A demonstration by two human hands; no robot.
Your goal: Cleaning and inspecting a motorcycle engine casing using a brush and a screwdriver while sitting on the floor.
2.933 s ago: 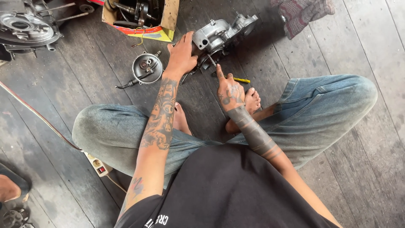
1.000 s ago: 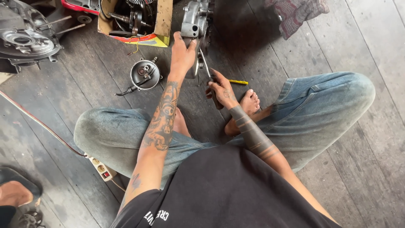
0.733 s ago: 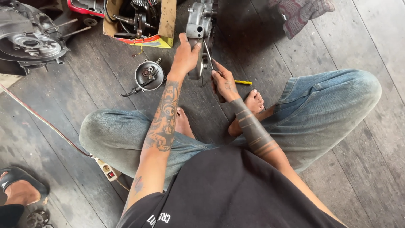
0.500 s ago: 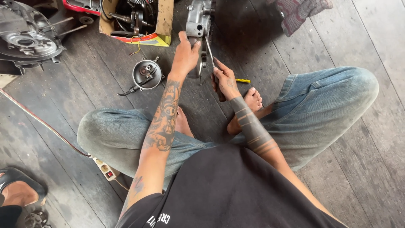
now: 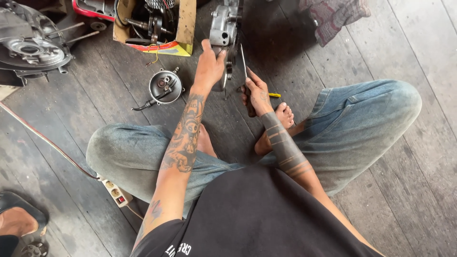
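Observation:
I sit cross-legged on a dark plank floor. My left hand grips a grey metal engine casing that stands on edge in front of me. My right hand holds a knife by its dark handle, the blade pointing up along the casing's right side. A small yellow-tipped tool lies on the floor just right of that hand, near my bare foot.
A round metal part with a cable lies left of my left hand. A cardboard box of engine parts stands at the top, a large engine casing top left, a rag top right, a power strip by my left knee.
The casing went from lying flat to standing on edge under my left hand. My right hand picked up the knife and raised its blade against the casing.

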